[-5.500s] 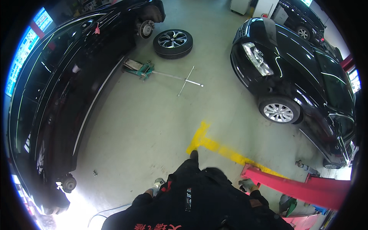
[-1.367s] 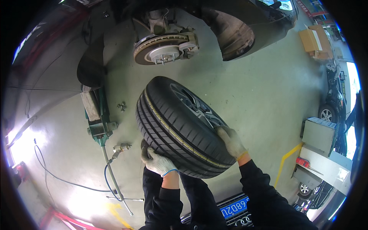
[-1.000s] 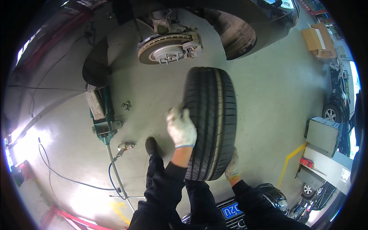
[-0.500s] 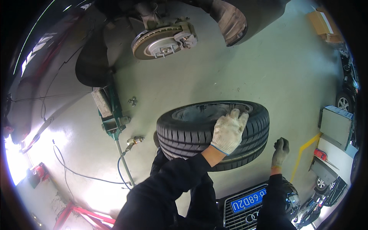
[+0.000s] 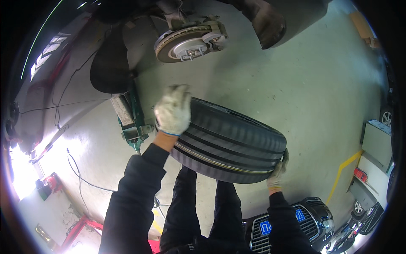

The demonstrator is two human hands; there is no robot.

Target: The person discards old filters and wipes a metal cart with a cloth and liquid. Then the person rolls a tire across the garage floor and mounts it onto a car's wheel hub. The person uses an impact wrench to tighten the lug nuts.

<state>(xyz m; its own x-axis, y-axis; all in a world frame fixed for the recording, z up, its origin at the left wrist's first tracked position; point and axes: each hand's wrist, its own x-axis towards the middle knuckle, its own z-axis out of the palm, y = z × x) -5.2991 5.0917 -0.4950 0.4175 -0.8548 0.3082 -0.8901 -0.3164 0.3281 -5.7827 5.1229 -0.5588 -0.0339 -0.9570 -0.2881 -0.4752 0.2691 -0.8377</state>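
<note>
A black car tire (image 5: 228, 142) stands tilted in front of my legs, its grooved tread facing me and its right end lower. My left hand (image 5: 173, 112), in a whitish work glove, is at the tire's upper left edge, fingers bent and smeared by motion. At the lower right end, my right hand (image 5: 278, 171), also gloved, presses on the tire, its fingers partly hidden along the side. Beyond the tire hangs a bare brake disc (image 5: 186, 46) with studs on its hub and a brake caliper (image 5: 215, 36) on its right.
A green floor jack (image 5: 134, 114) stands left of the tire, near a dark hanging flap (image 5: 109, 63). An air hose (image 5: 91, 184) lies on the floor at left. Behind my right arm is a black car's front grille (image 5: 258, 241). Grey cabinets (image 5: 375, 144) line the right.
My left hand has moved from the tire's right part to its left end. My right hand, apart before, now touches the tire. The tire has turned and tilted, its right end lower.
</note>
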